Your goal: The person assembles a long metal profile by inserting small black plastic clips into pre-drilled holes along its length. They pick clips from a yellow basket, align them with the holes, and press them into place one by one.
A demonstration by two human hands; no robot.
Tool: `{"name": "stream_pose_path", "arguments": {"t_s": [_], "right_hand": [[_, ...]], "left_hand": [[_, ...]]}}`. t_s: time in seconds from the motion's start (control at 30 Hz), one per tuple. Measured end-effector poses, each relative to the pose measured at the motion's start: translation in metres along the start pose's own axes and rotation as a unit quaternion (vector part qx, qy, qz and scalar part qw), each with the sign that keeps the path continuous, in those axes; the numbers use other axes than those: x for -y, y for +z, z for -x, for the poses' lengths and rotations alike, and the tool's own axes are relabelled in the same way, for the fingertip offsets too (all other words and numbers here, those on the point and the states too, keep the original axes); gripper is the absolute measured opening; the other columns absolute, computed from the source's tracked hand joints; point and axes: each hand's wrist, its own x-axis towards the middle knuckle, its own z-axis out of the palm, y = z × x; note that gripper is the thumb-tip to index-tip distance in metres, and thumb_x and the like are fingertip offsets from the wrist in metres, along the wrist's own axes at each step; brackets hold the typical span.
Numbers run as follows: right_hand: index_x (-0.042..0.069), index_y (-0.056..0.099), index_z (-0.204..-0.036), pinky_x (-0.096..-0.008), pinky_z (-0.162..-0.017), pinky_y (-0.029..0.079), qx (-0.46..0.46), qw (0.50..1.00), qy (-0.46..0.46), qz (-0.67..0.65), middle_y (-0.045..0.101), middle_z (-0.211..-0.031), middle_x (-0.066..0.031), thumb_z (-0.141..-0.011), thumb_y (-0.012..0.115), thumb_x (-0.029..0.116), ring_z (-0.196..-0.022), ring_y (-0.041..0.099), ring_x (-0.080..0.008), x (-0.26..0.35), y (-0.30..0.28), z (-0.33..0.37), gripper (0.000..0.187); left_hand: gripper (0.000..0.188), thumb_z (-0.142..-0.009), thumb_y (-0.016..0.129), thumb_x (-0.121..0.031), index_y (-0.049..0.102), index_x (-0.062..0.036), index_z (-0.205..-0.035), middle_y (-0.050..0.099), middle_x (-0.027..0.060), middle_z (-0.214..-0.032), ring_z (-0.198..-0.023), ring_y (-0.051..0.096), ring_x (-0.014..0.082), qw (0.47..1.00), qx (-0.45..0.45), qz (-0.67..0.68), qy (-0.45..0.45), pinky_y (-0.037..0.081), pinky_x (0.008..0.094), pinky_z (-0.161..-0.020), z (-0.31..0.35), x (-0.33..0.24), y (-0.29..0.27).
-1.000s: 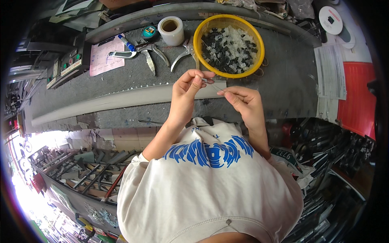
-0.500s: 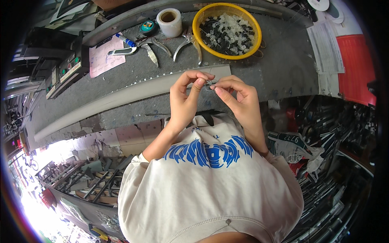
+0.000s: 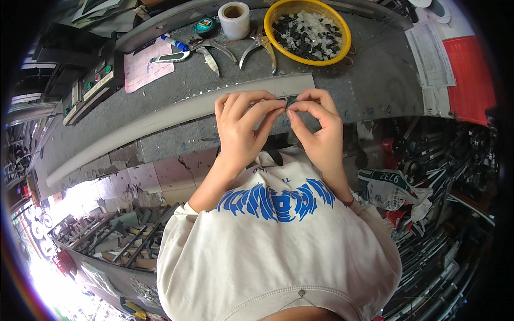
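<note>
My left hand (image 3: 242,120) and my right hand (image 3: 323,127) meet fingertip to fingertip above the front of the workbench. Between them they pinch a thin, dark wire-like strand (image 3: 289,100), mostly covered by the fingers; its exact kind is too small to make out. Thumb and index finger of each hand are pressed together, while the other fingers curl loosely. Just beyond the hands lies a long, flat grey strip (image 3: 176,115) running along the bench. A yellow basket (image 3: 347,43) of small clear and black plastic pieces (image 3: 310,35) stands farther back, right of centre.
Pliers (image 3: 258,51), more hand tools (image 3: 211,60), a utility knife (image 3: 170,57), a blue marker (image 3: 175,43), a tape measure (image 3: 205,27) and a roll of clear film (image 3: 234,24) lie at the back. A pink sheet (image 3: 142,72) is beside a box with buttons (image 3: 96,85).
Both hands have shifted slightly right, and the left has turned so its back shows more. The strand's loop, visible before, is now mostly hidden. The bench things sit higher and farther right in view.
</note>
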Motion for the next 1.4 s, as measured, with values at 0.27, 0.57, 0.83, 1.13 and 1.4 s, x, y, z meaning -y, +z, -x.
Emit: {"name": "stream_pose_path", "arguments": {"t_s": [0.27, 0.57, 0.83, 1.13, 1.4], "right_hand": [[0.002, 0.069, -0.088, -0.0354, -0.082, 0.045, -0.006, 0.999, -0.022, 0.048, 0.060, -0.099, -0.0081, -0.078, 0.072, 0.003, -0.092, 0.057, -0.0252, 0.004, 0.009, 0.007, 0.011], [0.005, 0.066, -0.085, -0.0377, -0.087, 0.038, 0.055, 0.977, -0.089, 0.184, 0.059, -0.099, -0.0047, -0.077, 0.072, 0.006, -0.099, 0.053, -0.0251, 0.004, 0.004, 0.005, 0.009], [0.007, 0.066, -0.085, -0.0368, -0.084, 0.040, -0.034, 0.987, -0.090, 0.126, 0.059, -0.097, -0.0036, -0.072, 0.076, 0.006, -0.091, 0.057, -0.0237, 0.006, 0.011, 0.010, 0.016], [0.007, 0.067, -0.087, -0.0361, -0.083, 0.041, -0.045, 0.987, -0.095, 0.121, 0.059, -0.098, -0.0042, -0.071, 0.077, 0.006, -0.088, 0.059, -0.0226, 0.002, 0.009, 0.010, 0.019], [0.005, 0.065, -0.091, -0.0368, -0.083, 0.042, -0.075, 0.989, -0.094, 0.087, 0.057, -0.102, -0.0067, -0.077, 0.075, 0.004, -0.090, 0.056, -0.0248, -0.006, 0.017, 0.017, 0.018]], "left_hand": [[0.015, -0.075, 0.078, -0.014, 0.074, -0.0164, -0.089, 0.067, -0.0060, -0.091, -0.085, 0.060, 0.0154, 0.999, 0.027, -0.018, 0.025, 0.037, 0.0354, -0.084, 0.006, 0.003, -0.010], [0.016, -0.067, 0.081, -0.015, 0.072, -0.0169, -0.081, 0.067, -0.0070, -0.087, -0.085, 0.060, 0.0147, 0.993, 0.044, -0.071, 0.083, 0.036, 0.0373, -0.088, 0.010, 0.010, -0.009], [0.013, -0.064, 0.081, -0.013, 0.075, -0.0144, -0.075, 0.068, -0.0042, -0.080, -0.081, 0.061, 0.0157, 0.996, -0.018, 0.041, -0.071, 0.035, 0.0363, -0.087, 0.017, 0.004, 0.000], [0.013, -0.064, 0.082, -0.013, 0.075, -0.0137, -0.075, 0.068, -0.0040, -0.079, -0.079, 0.061, 0.0155, 0.998, -0.021, 0.036, -0.053, 0.034, 0.0355, -0.085, 0.018, 0.000, 0.004], [0.011, -0.067, 0.080, -0.011, 0.075, -0.0119, -0.077, 0.069, -0.0028, -0.080, -0.079, 0.061, 0.0151, 0.993, -0.049, 0.051, -0.091, 0.036, 0.0336, -0.084, 0.020, -0.007, 0.012]]}}
